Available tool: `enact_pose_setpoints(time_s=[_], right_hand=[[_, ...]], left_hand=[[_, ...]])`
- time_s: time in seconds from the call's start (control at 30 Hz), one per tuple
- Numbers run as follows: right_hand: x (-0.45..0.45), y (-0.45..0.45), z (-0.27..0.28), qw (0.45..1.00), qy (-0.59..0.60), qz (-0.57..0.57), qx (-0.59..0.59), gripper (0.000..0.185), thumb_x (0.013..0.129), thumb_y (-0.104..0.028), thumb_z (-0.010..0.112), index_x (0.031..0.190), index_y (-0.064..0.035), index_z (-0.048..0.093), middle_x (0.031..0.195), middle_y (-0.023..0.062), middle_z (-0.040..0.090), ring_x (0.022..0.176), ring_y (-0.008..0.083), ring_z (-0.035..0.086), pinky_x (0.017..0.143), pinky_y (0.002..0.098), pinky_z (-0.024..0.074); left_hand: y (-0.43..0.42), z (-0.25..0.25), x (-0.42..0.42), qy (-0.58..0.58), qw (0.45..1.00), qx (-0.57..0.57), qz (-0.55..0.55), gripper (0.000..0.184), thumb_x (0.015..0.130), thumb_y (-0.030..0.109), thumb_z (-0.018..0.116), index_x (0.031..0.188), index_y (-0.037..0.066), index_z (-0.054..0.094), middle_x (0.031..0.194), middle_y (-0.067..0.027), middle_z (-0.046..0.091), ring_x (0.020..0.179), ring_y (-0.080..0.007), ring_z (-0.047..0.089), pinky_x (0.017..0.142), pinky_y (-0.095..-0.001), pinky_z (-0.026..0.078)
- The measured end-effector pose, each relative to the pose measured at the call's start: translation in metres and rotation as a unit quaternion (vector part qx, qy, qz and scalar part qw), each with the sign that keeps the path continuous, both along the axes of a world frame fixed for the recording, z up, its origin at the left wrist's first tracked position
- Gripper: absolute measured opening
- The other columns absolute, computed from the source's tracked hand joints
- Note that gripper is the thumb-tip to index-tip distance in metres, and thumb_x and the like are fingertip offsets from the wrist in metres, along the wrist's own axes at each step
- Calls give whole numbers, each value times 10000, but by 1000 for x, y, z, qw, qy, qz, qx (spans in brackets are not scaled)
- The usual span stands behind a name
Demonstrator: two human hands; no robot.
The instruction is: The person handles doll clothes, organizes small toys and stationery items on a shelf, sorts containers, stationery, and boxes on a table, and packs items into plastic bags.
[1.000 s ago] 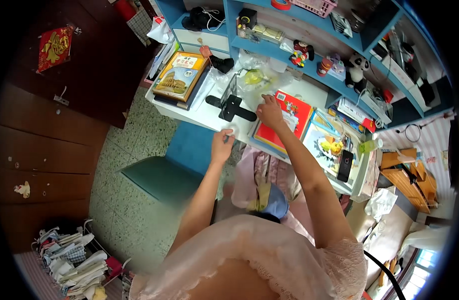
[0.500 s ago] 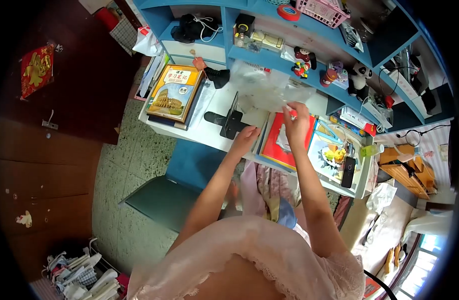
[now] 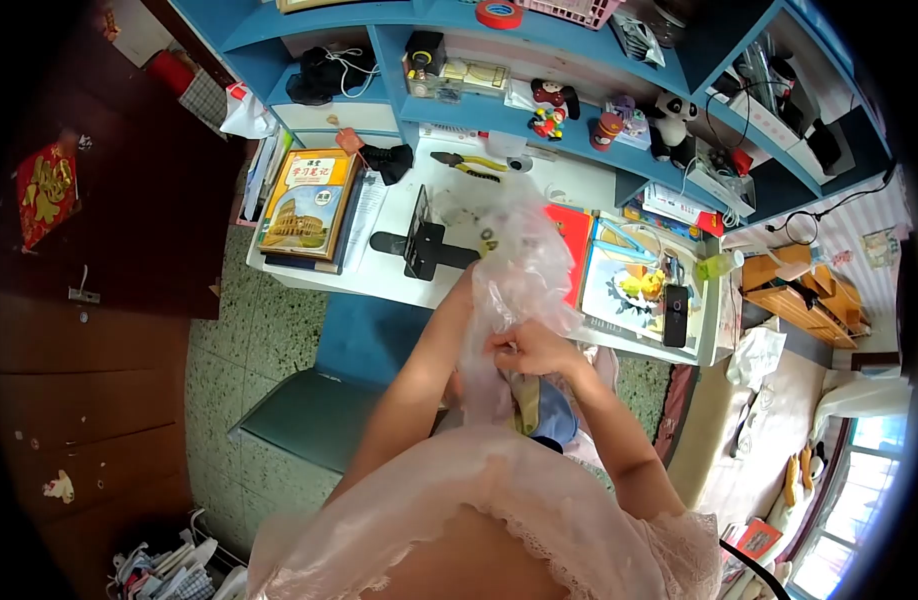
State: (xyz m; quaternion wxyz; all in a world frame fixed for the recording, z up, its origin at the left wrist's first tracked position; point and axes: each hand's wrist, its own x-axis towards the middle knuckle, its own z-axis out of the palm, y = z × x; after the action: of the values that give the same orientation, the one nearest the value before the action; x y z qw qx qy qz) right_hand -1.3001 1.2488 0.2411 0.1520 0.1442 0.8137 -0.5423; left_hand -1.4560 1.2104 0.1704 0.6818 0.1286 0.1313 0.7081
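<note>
A clear, crumpled plastic bag (image 3: 524,255) hangs over the desk's front edge, close to my body. My right hand (image 3: 539,352) is closed on the lower part of the bag, thumb and fingers pinched together. My left hand (image 3: 471,282) reaches up to the bag's left side; its fingers are hidden by the plastic. Small dark and yellowish round bits (image 3: 487,240) show through or beside the bag. A black stand (image 3: 424,245) is on the desk left of the bag. Behind it lie pliers (image 3: 469,165) with yellow handles.
On the white desk (image 3: 389,280), stacked books (image 3: 304,210) sit at left. A red folder (image 3: 571,250) and a tray with a dark phone (image 3: 675,315) lie at right. Blue shelves (image 3: 329,25) rise behind. A chair (image 3: 304,415) stands at lower left.
The plastic bag has come from the back of the desk toward my body. My right hand has moved down from the red folder and gripped it. The pliers are now uncovered.
</note>
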Motion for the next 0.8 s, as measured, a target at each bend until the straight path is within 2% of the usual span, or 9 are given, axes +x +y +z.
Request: enact_pose_setpoints(time_s=[0.07,0.23,0.27,0.37,0.43,0.47,0.57,0.67,0.8], right_hand=[[7,4,-23,988,114,18,-98,214,738,-146,538,872,9,597,715,63,578,645,115,524,606,261,423],[28,4,-45,954,41,-18,-296,200,736,-160,539,839,6,581,768,32,582,710,114,530,659,261,422],[31,3,-44,948,49,-25,-312,193,734,-157,538,832,4,577,791,21,578,748,119,537,694,257,426],[35,10,-39,930,67,-169,-320,258,764,-208,549,907,7,557,887,39,571,882,132,542,792,259,421],[24,11,-32,922,110,-214,-303,377,780,-243,614,1046,10,528,1009,68,566,992,156,527,861,274,408],[16,8,-33,939,210,-249,-109,445,777,-247,645,1114,4,499,1049,78,558,1007,166,521,871,284,403],[2,9,-52,915,277,-278,94,555,775,-210,692,1233,-12,450,1102,78,551,1002,179,525,867,297,411],[-4,16,-62,867,96,-338,-353,454,812,-175,629,1204,-21,461,1079,50,538,971,148,517,792,282,437],[-4,20,-88,829,174,-441,-297,361,816,-79,557,1169,-33,498,1044,47,558,921,138,526,776,270,437]], left_hand=[[-10,-6,2,40,998,-22,32,524,881,351,497,1280,25,400,1226,-122,494,1084,-221,522,885,-372,455],[-44,1,10,252,954,-58,151,419,873,251,531,1208,3,487,1149,-117,553,1029,-217,558,844,-351,487],[-35,-22,2,-39,996,-63,43,366,859,185,541,1169,-8,512,1086,-119,581,961,-214,589,786,-332,510],[-38,-21,5,58,980,-150,120,396,859,238,565,1175,12,484,1119,-113,544,965,-191,562,784,-338,496],[-41,-10,11,198,943,-207,167,381,851,213,574,1165,12,495,1084,-100,559,936,-181,569,765,-323,496],[-42,-5,16,333,884,-258,205,367,842,187,583,1155,13,506,1049,-87,575,907,-171,576,746,-308,496],[-42,-34,23,393,871,-278,99,336,839,151,576,1143,14,529,1016,-70,597,880,-144,581,735,-275,486],[-49,-27,37,359,905,-214,82,341,856,204,560,1147,26,539,999,-50,606,870,-129,583,741,-268,479],[-52,-22,45,186,942,-276,37,399,826,299,588,1101,9,565,999,-62,602,901,-141,554,764,-277,455]])
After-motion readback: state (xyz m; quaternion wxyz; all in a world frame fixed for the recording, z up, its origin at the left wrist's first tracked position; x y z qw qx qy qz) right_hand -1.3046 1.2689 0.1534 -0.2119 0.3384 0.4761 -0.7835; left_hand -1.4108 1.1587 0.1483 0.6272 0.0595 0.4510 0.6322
